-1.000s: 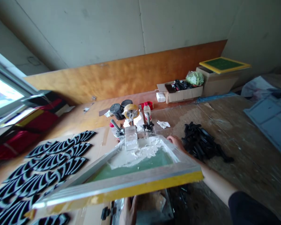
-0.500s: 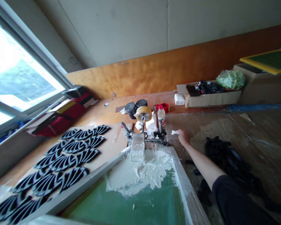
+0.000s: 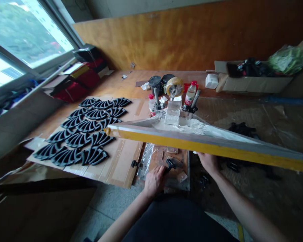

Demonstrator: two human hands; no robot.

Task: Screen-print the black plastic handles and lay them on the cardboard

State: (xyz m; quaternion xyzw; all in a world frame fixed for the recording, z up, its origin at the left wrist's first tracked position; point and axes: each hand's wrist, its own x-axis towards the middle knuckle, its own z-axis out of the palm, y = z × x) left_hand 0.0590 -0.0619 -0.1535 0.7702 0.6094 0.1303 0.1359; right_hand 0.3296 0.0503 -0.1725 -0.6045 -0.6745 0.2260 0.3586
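My left hand is closed around one end of a small black plastic part, low over the wooden base at the table's front. Above both hands a screen-printing frame stands tilted up, its yellow-taped front edge facing me. White paste lies on the screen near a block-like metal piece at the back. Under the frame's right part is my right hand, its fingers partly hidden and closed, with a bit of white wad showing at the tips.
Rows of black fan-shaped parts cover cardboard on the left. Behind the frame stand bottles, dark jars and a tape roll. Black parts lie piled at right. An open carton stands behind.
The screen frame has swung up from lying low. My left hand has come into view with the black part. My right hand has moved from beside the frame's back to beneath it.
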